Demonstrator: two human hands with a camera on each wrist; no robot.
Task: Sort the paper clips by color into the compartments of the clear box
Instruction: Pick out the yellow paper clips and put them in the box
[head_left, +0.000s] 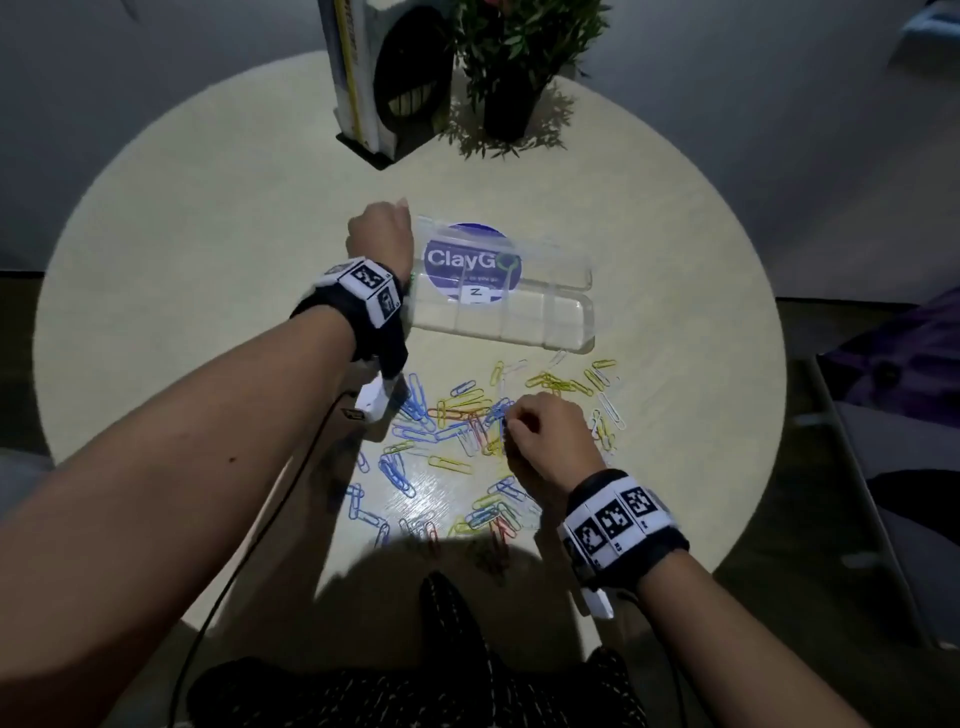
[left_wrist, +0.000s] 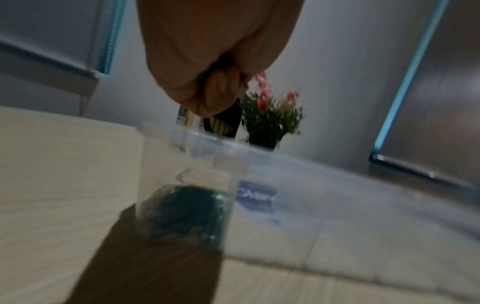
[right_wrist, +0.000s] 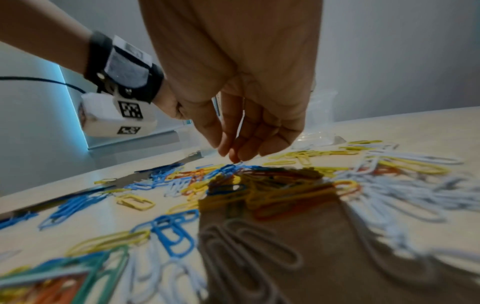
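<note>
Nearest the head cam: dark patterned clothing (head_left: 457, 670) at the bottom edge, both forearms reaching out over a round pale counter (head_left: 182, 249).

Paper clips (head_left: 457, 410) lie loose on the near half of the counter, in blue, yellow, red/orange and white. They are plastic-coated, many overlapping; the densest tangle is around the right hand. The right wrist cam also shows one green clip (right_wrist: 109, 265) at the pile's near-left.

Clear box (head_left: 519, 312) sits mid-counter just beyond the pile, lid open and lying flat behind it, over a round blue "ClayGo" sticker (head_left: 467, 260). The front row of compartments looks empty from the head cam. In the left wrist cam the leftmost compartment holds a dark green clump of clips (left_wrist: 187, 211); that frame is blurred, so no count.

Left hand (head_left: 379, 234) is at the box's left end, above that compartment, fingers curled tight into the palm. Something greenish shows at the fist's edge, but I can't tell what it holds, if anything.

Right hand (head_left: 545, 436) is down on the middle of the pile, fingertips (right_wrist: 233, 150) bunched narrow and touching a blue clip; whether they actually grip it is unclear.

Edges: the pile reaches close to the near counter edge. Bare counter lies left and right of the box. A book holder (head_left: 384, 78) and a potted plant (head_left: 519, 62) stand at the far edge, well apart from the box.
</note>
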